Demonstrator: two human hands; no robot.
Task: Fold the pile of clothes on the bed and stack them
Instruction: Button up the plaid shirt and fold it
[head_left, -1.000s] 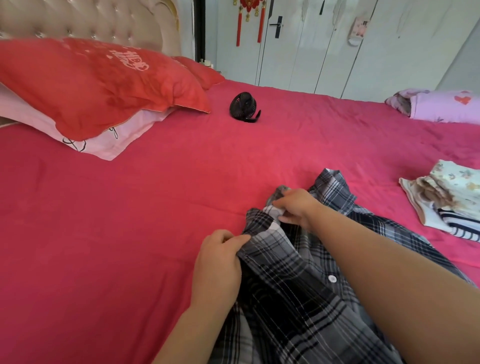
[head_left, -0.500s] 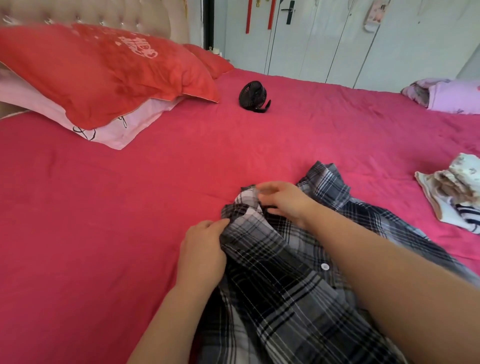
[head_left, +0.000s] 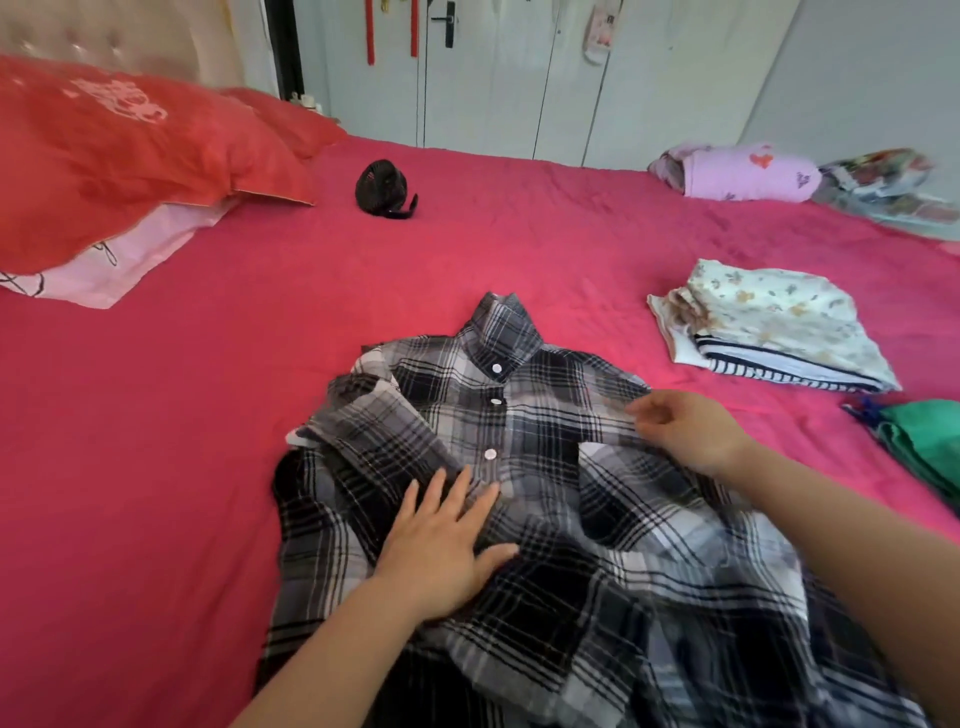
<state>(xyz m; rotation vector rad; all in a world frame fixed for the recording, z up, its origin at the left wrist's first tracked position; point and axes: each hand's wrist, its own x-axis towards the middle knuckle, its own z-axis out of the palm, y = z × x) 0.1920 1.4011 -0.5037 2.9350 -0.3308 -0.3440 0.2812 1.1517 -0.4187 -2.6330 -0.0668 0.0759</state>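
**Plaid shirt spread on a crimson bed, both hands on it**

A bed (head_left: 208, 467) under a deep pink sheet fills almost the whole view, its cloth lightly creased. Behind it runs a wall of pale wardrobe doors (head_left: 519, 93), and a tufted beige headboard (head_left: 104, 47) rises at the far left. A large red pillow (head_left: 130, 156) with white lettering lies on a pale pink pillow (head_left: 130, 254) at the head of the bed, with a second red pillow (head_left: 296, 119) behind them.

A black, grey and white plaid shirt (head_left: 545, 415) lies front up on the near middle of the sheet, buttoned, collar pointing away from the camera, one sleeve folded across its left side. To its right, apart from it, sits a stack of folded clothes (head_left: 769, 322), floral piece on top and striped piece beneath. A green garment (head_left: 924, 441) lies at the right edge, just beside the stack. A lilac bundle (head_left: 743, 174) rests at the far side of the bed next to a blurred floral-print item (head_left: 883, 182).

The left hand (head_left: 441, 545) presses flat on the shirt front, fingers straight and spread. The right hand (head_left: 691, 431) rests at the shirt's shoulder, fingers curled; whether it pinches the cloth cannot be told.

A small black fan (head_left: 382, 189) sits on the sheet near the pillows. Red tassels (head_left: 370, 31) hang on a door beside a dark handle (head_left: 448, 23).
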